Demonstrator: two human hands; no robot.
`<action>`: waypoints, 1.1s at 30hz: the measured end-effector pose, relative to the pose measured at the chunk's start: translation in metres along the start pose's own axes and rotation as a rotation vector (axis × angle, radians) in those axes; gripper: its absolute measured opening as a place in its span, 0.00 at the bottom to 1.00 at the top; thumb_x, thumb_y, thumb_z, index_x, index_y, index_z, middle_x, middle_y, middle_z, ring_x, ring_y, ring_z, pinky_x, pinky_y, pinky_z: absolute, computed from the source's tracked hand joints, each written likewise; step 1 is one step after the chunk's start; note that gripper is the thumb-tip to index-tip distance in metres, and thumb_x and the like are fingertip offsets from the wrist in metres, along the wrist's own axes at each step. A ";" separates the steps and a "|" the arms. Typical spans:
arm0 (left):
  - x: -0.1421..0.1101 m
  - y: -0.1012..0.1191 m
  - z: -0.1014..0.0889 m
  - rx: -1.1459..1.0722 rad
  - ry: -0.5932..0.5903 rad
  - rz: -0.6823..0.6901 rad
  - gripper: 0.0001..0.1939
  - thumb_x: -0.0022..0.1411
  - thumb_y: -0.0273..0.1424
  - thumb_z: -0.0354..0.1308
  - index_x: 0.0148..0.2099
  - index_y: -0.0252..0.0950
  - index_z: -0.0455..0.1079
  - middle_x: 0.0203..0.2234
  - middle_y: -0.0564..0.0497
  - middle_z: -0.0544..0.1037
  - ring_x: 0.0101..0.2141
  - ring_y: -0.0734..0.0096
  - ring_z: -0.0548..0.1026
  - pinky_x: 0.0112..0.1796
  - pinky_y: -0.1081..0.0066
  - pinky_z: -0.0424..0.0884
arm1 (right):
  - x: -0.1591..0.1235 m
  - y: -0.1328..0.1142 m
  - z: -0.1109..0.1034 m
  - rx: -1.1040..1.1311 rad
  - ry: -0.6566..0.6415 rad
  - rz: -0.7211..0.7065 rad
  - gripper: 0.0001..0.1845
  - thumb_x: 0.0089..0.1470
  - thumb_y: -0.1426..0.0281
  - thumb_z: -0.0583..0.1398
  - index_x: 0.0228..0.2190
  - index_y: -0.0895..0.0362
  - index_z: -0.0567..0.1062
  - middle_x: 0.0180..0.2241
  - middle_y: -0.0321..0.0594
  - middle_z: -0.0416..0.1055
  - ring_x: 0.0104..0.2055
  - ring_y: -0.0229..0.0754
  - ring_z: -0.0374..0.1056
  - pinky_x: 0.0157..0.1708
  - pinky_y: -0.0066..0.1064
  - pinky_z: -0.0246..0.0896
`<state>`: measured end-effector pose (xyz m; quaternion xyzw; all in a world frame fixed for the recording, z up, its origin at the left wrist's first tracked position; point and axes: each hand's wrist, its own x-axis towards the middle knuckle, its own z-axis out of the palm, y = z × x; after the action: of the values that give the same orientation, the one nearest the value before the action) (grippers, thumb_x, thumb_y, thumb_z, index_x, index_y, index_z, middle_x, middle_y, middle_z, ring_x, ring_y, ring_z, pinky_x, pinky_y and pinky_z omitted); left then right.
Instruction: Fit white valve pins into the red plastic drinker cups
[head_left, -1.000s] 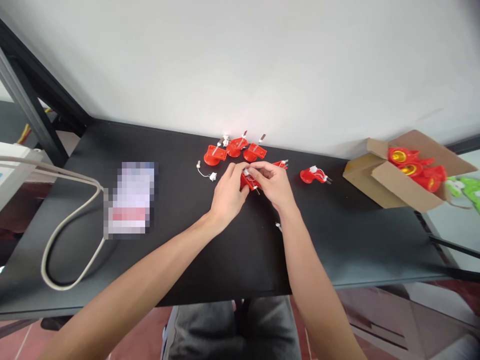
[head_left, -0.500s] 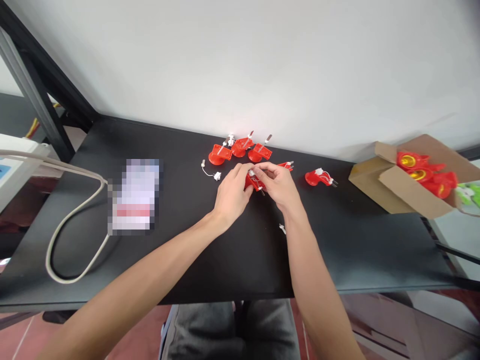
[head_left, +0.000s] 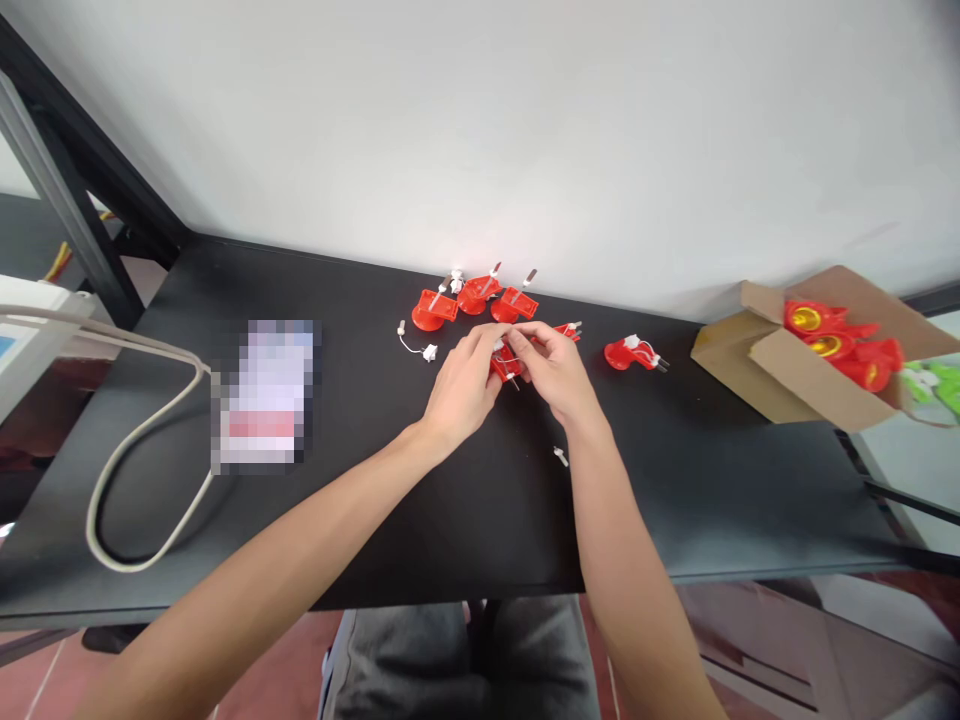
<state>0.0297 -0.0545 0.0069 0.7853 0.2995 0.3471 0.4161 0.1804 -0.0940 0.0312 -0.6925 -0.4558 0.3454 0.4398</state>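
My left hand (head_left: 461, 388) and my right hand (head_left: 555, 372) meet over the black table, both gripping a red plastic part (head_left: 505, 362) with thin white wire and metal pins on it. Fingers hide most of that part. Several similar red parts lie just beyond my hands, among them one (head_left: 433, 310) at the left of the group. Another red part (head_left: 566, 331) sits beyond my right fingers, and one more (head_left: 628, 352) lies further right. A small white switch on a wire (head_left: 427, 352) lies left of my left hand.
A small white piece (head_left: 561, 456) lies below my right wrist. At the table's right end, an open cardboard box (head_left: 780, 375) holds red and yellow parts (head_left: 832, 346). A blurred-out flat item (head_left: 266, 395) and a looped beige cable (head_left: 142, 480) lie left. A wall rises behind the table.
My hands stay together on the red part, turning it slightly. The whole view has shifted a little with my head, and the objects on the table have not moved.
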 end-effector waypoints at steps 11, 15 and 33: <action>0.003 -0.006 -0.001 0.284 0.024 0.006 0.20 0.61 0.19 0.59 0.55 0.35 0.68 0.50 0.44 0.76 0.48 0.58 0.75 0.49 0.58 0.72 | -0.006 -0.012 -0.017 0.113 -0.041 -0.015 0.12 0.55 0.65 0.64 0.43 0.53 0.77 0.41 0.40 0.76 0.37 0.40 0.71 0.33 0.32 0.69; 0.003 -0.005 -0.003 0.316 0.016 -0.016 0.19 0.62 0.21 0.60 0.56 0.35 0.68 0.52 0.44 0.77 0.51 0.56 0.75 0.51 0.57 0.71 | -0.007 -0.012 -0.020 0.087 -0.057 -0.062 0.15 0.51 0.69 0.67 0.43 0.54 0.78 0.41 0.41 0.77 0.45 0.44 0.73 0.44 0.36 0.72; 0.003 0.000 -0.004 0.166 -0.077 -0.058 0.28 0.57 0.21 0.55 0.61 0.38 0.63 0.51 0.43 0.70 0.51 0.57 0.71 0.54 0.54 0.69 | -0.003 -0.003 -0.023 -0.076 -0.116 0.061 0.16 0.55 0.59 0.66 0.40 0.57 0.81 0.30 0.39 0.77 0.30 0.40 0.71 0.37 0.38 0.71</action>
<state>0.0282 -0.0508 0.0098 0.8209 0.3338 0.2782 0.3706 0.1984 -0.1031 0.0422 -0.7012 -0.4720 0.3805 0.3752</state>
